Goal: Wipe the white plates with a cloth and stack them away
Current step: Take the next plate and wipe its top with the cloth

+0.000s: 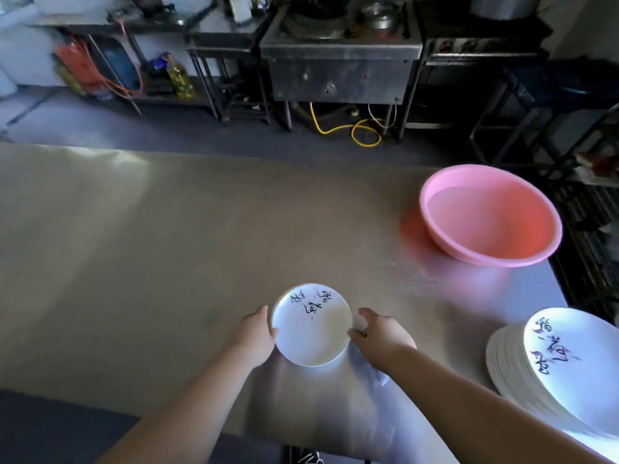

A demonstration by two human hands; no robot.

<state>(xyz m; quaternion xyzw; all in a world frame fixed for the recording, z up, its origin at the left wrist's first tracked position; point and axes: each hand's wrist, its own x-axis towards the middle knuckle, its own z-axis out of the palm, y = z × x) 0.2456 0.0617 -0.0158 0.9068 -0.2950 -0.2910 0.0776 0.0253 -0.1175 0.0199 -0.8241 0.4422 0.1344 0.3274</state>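
Observation:
A small white plate (311, 324) with dark brush lettering sits on the steel table (167, 246), near its front edge. My left hand (256, 334) grips the plate's left rim, thumb over the edge. My right hand (376, 334) touches the plate's right rim with curled fingers; something pale shows between its thumb and fingers, and I cannot tell whether it is a cloth. A tall stack of white plates (552, 370) with the same lettering leans at the table's right front corner.
A pink basin (490, 214) holding water stands at the table's far right. Beyond the table, across a grey floor, are a steel stove unit (341, 58), metal racks, a yellow hose (355, 130) and oil bottles. A dark rack stands to the table's right.

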